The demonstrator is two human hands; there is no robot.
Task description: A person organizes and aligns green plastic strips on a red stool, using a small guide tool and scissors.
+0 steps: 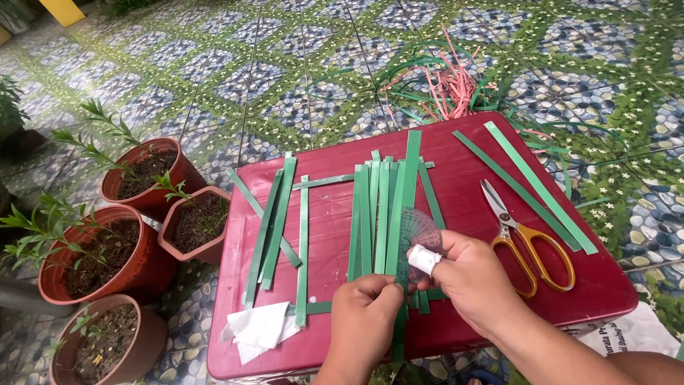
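Left hand (365,306) pinches green strips (381,214); bandaged right hand (474,274) presses a clear protractor (419,232).

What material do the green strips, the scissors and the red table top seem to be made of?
Green strips: probably plastic strapping, since they lie flat, stiff, even in width and faintly glossy; coated paper is possible. Scissors: shiny grey metal blades with yellow handles that look like plastic. Red table top: likely moulded plastic, with a smooth, slightly reflective surface and rounded edges.
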